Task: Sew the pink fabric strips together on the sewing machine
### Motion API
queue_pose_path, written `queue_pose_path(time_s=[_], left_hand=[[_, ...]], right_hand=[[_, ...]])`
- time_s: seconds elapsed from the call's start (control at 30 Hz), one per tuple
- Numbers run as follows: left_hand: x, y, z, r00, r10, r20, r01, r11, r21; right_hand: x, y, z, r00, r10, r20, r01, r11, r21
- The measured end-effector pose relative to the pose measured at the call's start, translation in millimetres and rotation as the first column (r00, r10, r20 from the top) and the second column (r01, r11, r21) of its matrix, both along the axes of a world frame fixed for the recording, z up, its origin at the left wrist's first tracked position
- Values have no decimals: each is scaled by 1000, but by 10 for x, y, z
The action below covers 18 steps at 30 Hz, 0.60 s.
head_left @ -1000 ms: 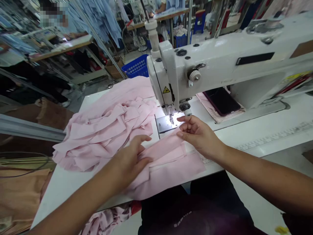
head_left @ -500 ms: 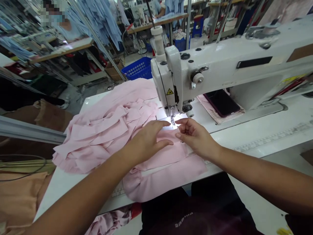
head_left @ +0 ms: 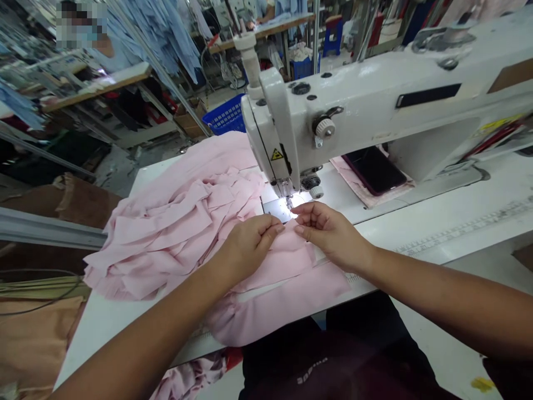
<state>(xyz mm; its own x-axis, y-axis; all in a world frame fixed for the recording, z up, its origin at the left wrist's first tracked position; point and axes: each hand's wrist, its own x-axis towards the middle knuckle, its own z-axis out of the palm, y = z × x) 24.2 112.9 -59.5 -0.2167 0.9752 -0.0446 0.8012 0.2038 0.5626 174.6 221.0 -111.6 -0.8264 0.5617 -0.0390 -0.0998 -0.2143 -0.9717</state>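
A folded piece of pale pink fabric lies on the white sewing table in front of the machine. My left hand and my right hand both pinch its raised far edge, fingertips close together. That edge sits just short of the presser foot of the white industrial sewing machine, above the steel needle plate. A large heap of loose pink fabric pieces lies to the left of my left hand.
A dark phone rests on pink cloth behind the machine's arm. A ruler strip runs along the table's front. Beyond the table stand a blue basket, workbenches, and hanging blue garments. A co-worker sits at the far left.
My left hand has moved right and closed on the fabric edge beside my right hand. The fabric's raised edge now lies gathered between both hands near the presser foot.
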Motion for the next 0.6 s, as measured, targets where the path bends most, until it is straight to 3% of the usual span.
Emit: queue_pose_path(time_s=[0.23, 0.47, 0.6], left_hand=[[44, -32, -29, 990, -3, -139, 4, 1000, 7], [-71, -24, 1, 998, -46, 43, 49, 997, -64], [-47, 12, -13, 997, 18, 73, -18, 1000, -9]], right_hand=[[5, -5, 25, 997, -66, -37, 65, 998, -21], [6, -15, 13, 995, -93, -43, 92, 995, -31], [-11, -14, -10, 994, -110, -22, 110, 994, -27]])
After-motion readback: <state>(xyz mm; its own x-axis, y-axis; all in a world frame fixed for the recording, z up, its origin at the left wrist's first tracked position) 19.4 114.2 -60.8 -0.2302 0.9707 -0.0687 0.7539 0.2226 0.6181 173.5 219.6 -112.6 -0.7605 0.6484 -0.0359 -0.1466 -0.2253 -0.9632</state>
